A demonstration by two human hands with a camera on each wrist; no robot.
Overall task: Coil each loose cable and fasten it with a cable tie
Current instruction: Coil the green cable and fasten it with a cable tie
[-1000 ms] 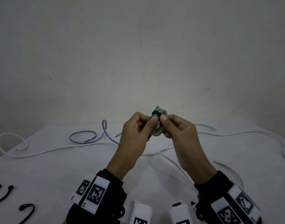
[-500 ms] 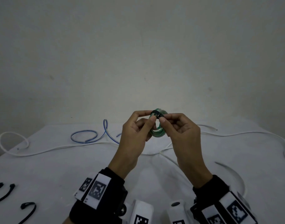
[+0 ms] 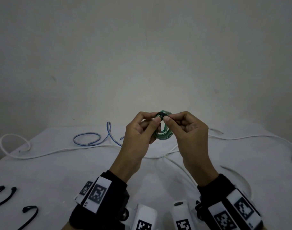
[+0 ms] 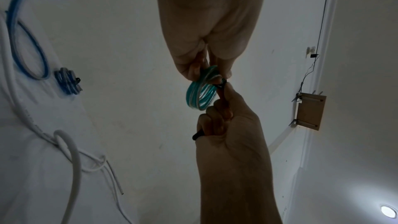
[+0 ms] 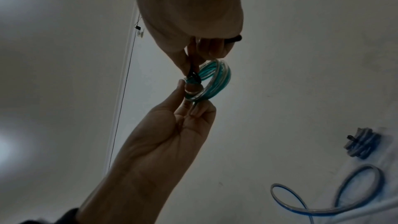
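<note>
A small green-and-clear cable coil is held up above the white table, in front of the wall. A black cable tie wraps its top strand. My left hand pinches the coil beside the tie with thumb and fingers. My right hand pinches the tie from the other side. In the left wrist view the coil hangs between both hands, and the tie's tail sticks out of my curled right fingers. The right wrist view shows the tie looped on the coil.
A loose blue cable and a long white cable lie across the far half of the table. A tied blue coil lies beside the blue cable. Spare black ties lie at the near left.
Both hands have risen a little with the coil. The coil has tipped from nearly upright to a flatter angle, and the tie now sits at its top between the fingertips.
</note>
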